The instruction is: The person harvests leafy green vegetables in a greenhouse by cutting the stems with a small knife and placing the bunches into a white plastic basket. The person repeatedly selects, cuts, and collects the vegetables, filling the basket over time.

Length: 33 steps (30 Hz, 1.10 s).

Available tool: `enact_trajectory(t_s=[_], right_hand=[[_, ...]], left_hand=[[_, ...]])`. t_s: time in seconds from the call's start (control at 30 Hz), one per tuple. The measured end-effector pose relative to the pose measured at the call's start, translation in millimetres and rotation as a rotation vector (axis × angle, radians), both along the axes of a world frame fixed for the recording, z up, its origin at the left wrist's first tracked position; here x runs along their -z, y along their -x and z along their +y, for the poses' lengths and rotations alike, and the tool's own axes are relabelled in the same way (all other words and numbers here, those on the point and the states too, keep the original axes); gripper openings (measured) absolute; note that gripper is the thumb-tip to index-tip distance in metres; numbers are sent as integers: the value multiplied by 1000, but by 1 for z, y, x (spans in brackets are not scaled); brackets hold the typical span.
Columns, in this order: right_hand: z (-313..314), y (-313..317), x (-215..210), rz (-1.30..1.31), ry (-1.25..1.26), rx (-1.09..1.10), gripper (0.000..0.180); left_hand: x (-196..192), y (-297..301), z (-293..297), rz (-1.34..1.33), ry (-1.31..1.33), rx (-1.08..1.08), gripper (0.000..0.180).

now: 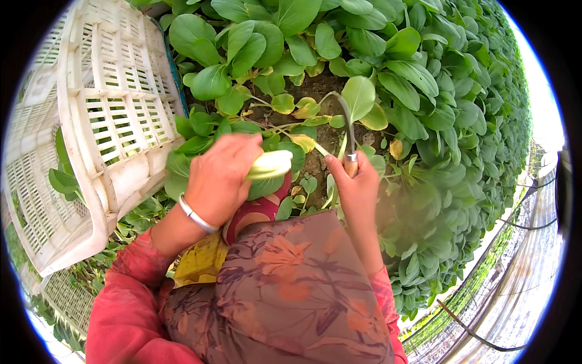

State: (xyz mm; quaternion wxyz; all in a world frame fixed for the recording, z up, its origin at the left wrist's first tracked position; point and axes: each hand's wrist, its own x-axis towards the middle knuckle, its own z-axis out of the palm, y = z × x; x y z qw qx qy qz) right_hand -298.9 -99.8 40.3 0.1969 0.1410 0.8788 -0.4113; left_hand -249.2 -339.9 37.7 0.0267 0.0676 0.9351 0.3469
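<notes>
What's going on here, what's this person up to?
A person is crouched among leafy green plants, working with both bare hands. The left hand grips a bunch of greens, its pale stem end pointing right. The right hand holds a sickle by its wooden handle, the curved blade pointing away from the person and apart from the bunch. A white slatted crate is at the left.

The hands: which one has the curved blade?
The right hand: it grips the sickle by its wooden handle. The left hand, with a silver bangle on its wrist, holds pale-stemmed greens instead.
</notes>
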Motion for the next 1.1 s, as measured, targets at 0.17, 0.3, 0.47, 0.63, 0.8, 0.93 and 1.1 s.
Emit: enact_trajectory(t_s=[0.17,0.3,0.47,0.63,0.8,0.93,1.1], right_hand=[[-3,-7,39,413,-384,-392,40],[-38,-3,53,351,-45,-546,33],[-66,3,75,228,-193,-712,29],[-45,-18,83,206,-225,-951,34],[-35,-11,73,199,-170,-898,34],[-57,5,85,302,-205,-919,31],[-82,5,92,257,-197,-755,30]], left_hand=[[40,1,-8,-97,427,7,14],[56,-27,-12,-146,459,-1,8],[55,-41,-18,-146,417,-61,6],[68,-55,-26,-39,416,-85,8],[73,-61,-31,-122,451,-5,6],[56,-51,-27,-141,528,-37,3],[71,-62,-33,-111,499,-91,3]])
